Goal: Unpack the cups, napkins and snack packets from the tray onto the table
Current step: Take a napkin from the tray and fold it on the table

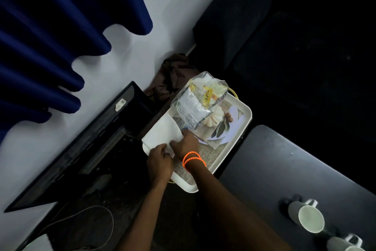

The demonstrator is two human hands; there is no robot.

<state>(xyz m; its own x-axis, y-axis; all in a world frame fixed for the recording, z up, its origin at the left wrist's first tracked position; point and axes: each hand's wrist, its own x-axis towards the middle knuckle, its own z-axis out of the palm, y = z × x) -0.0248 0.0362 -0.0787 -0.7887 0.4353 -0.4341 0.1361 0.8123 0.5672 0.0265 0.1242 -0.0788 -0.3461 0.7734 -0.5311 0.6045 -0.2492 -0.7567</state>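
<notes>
A white tray [245, 123] with a printed picture base sits beside the dark table [284, 169]. White folded napkins [162, 132] lie on the tray's left part. A clear bag of snack packets [199, 100] rests on the tray's far half. My left hand [159, 164] and my right hand [186, 145], which wears orange bands at the wrist, both pinch the near edge of the napkins. Two white cups [307, 218] [343, 244] stand on the table at the lower right.
A black flat screen [81, 149] leans against the white wall to the left of the tray. Brown cloth [173, 76] is bunched behind the tray. A blue curtain [50, 27] hangs at the upper left. A cable [81, 216] loops at the bottom left.
</notes>
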